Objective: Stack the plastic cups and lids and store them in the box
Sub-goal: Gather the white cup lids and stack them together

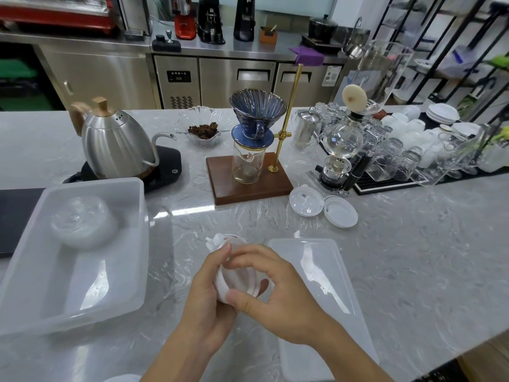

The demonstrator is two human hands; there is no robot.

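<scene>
Both my hands hold a small stack of white plastic lids (239, 279) just above the marble counter, near its front edge. My left hand (205, 301) cups the stack from below and behind. My right hand (271, 293) pinches its rim from the right. A translucent plastic box (132, 238) stands at the left, with a stack of clear plastic cups (82, 221) lying inside at its far end. Two more white lids (306, 201) (340, 210) lie side by side on the counter beyond my hands. The box's flat lid (327, 271) rests under my right hand.
A steel gooseneck kettle (115, 144) on a black base stands behind the box. A pour-over stand (248, 172) with a blue dripper, a siphon brewer (340, 158) and a mat of upturned glasses (399, 161) line the far side. A dark tray (16, 216) lies at far left.
</scene>
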